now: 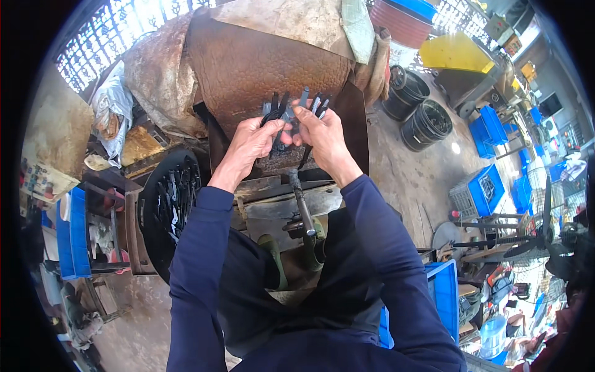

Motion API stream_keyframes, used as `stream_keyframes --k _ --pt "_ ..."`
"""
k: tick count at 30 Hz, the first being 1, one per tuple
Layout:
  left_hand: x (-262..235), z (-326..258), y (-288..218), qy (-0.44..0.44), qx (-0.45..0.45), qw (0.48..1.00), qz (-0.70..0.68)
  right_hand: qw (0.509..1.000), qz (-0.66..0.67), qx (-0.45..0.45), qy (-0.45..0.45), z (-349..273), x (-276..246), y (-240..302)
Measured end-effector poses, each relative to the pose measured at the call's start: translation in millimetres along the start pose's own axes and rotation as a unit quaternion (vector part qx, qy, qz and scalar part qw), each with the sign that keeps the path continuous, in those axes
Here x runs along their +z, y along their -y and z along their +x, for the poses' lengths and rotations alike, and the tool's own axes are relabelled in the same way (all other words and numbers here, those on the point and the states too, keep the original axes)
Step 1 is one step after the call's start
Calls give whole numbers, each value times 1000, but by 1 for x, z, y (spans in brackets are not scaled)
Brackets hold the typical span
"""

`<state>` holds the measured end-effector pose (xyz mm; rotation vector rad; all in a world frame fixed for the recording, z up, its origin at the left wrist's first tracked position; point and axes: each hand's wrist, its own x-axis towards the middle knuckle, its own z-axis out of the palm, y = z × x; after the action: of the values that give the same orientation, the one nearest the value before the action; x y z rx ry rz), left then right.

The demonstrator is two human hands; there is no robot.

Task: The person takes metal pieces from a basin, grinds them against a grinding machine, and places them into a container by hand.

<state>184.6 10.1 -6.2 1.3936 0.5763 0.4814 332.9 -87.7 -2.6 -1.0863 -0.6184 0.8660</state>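
Both hands are raised close together in front of me. My left hand (249, 146) is closed round a few dark, slender metal pieces (274, 110) whose ends stick up past the fingers. Pinched in my right hand (323, 135) are several similar pieces, black ones and a grey flat metal strip (304, 95). The fingertips nearly meet, and their exact grip on each piece is partly hidden. Behind the hands stands a rust-brown metal sheet (266, 59). Below them is a metal bar with a rounded end (304, 208).
A black tub (146, 201) of dark metal pieces stands at my left. Farther right are black buckets (426, 126), a blue crate (489, 192) and a black fan (536, 239). Another blue crate (443, 285) sits by my right arm. Stained sheets (158, 80) drape the rusty housing.
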Motion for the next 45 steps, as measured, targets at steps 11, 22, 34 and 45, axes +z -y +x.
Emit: stream_keyframes --k 11,22,34,45 --pt "-68 48 69 -55 -61 993 83 995 -96 -18 -17 -6 -7 -3" --pt "-66 49 99 39 132 908 395 998 -34 52 11 -19 -41 -6" --pt "-58 47 91 43 136 898 417 981 123 138 -63 -31 -46 -2" --pt "-61 42 92 24 77 890 450 984 83 149 -50 -37 -61 -13"
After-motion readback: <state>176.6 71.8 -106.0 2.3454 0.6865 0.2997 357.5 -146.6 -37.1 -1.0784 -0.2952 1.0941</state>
